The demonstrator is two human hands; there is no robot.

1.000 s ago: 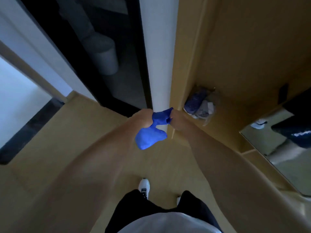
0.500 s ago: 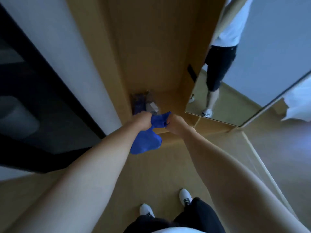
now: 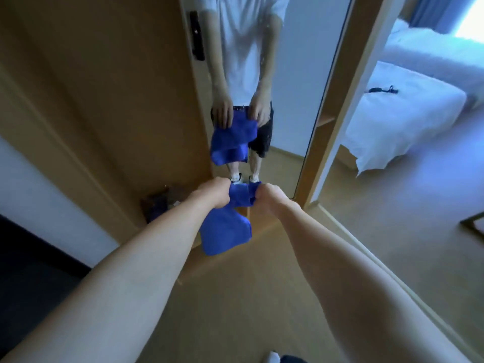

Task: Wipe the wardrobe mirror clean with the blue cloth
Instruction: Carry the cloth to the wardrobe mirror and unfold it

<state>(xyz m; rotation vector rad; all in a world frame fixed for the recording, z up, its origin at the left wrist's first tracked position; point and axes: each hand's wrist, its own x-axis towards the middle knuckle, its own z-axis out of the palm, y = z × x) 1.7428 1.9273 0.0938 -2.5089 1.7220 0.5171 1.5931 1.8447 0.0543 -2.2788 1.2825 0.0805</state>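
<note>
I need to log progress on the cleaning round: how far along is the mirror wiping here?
Barely started. Done: the person stands facing the tall wardrobe mirror, blue cloth picked up. In hand: the left hand and right hand each grip the cloth's top edge, the rest hanging between them, clear of the glass. Left: all the wiping; the cloth is not touching the mirror.

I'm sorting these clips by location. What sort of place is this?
Probably a hotel room or a bedroom: a bed with white bedding stands at the right, a wooden wardrobe with a tall mirror on its door is straight ahead, and the floor looks carpeted.
</note>
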